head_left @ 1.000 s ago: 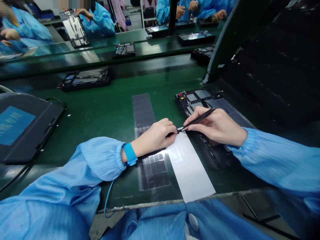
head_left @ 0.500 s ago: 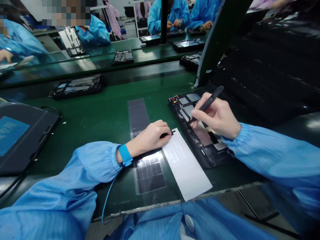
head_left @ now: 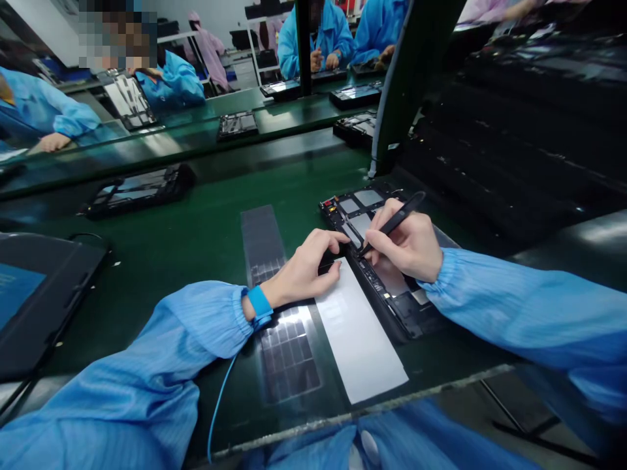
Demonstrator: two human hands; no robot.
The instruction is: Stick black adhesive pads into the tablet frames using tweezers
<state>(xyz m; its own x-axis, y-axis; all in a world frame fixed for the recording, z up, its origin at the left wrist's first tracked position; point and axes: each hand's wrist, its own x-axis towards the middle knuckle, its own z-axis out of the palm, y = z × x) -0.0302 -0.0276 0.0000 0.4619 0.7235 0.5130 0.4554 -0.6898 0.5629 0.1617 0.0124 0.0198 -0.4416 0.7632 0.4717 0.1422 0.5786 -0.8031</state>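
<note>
Smooth paper strip [head_left: 362,339], glossy plastic sheet [head_left: 289,352], matt tweezers [head_left: 404,212]

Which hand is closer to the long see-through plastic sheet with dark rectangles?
Left. The bare left hand reaches across the plastic sheet; the bare right hand is farther right, over the flat black open device, holding a slim black tool.

left: dark case [head_left: 63,313] with blue label [head_left: 17,290] | behind it: open tablet-like unit [head_left: 140,187] | far back: pink-clad person [head_left: 209,55]
</note>
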